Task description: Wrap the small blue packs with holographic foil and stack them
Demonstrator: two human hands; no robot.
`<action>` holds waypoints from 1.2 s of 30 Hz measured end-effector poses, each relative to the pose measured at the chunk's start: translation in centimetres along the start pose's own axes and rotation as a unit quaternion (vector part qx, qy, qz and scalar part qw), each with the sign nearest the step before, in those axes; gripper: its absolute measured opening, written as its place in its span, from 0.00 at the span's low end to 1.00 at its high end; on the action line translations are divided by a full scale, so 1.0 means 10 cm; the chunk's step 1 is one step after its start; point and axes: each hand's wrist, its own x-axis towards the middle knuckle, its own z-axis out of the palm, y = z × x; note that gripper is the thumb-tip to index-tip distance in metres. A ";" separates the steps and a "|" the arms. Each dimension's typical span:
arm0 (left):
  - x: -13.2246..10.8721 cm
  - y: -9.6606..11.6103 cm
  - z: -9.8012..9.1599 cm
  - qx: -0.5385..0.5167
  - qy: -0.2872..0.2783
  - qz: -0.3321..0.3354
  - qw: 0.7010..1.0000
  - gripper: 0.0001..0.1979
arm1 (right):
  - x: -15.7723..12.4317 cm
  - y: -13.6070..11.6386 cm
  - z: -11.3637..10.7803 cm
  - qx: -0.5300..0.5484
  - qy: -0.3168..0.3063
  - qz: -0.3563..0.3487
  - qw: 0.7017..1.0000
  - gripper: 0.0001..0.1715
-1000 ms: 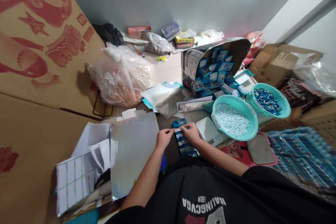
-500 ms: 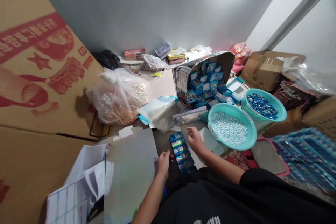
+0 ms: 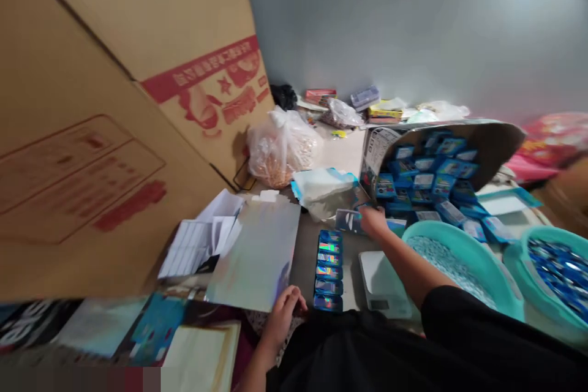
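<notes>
A column of several small blue boxes with shiny labels (image 3: 329, 271) lies on the grey surface in front of me. My left hand (image 3: 282, 312) rests near the column's near end, fingers loosely curled, holding nothing. My right hand (image 3: 374, 222) reaches forward past the column and grips a flat foil packet (image 3: 348, 220), just before the tipped cardboard box of blue boxes (image 3: 425, 173).
A white scale (image 3: 383, 282) sits right of the column. Two teal basins hold white pieces (image 3: 452, 263) and blue pieces (image 3: 558, 269). A shiny sheet (image 3: 257, 251) and white papers (image 3: 197, 239) lie left. Large cartons (image 3: 92, 135) wall the left; a clear bag (image 3: 280, 147) stands behind.
My right hand moved forward from beside the column and took hold of the foil packet. My left hand slid back toward me. The view swung left and forward.
</notes>
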 end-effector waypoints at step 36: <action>-0.97 1.05 1.56 0.536 0.341 0.416 0.650 0.24 | -1.61 -0.37 -1.15 0.768 -0.144 -0.035 0.623 0.30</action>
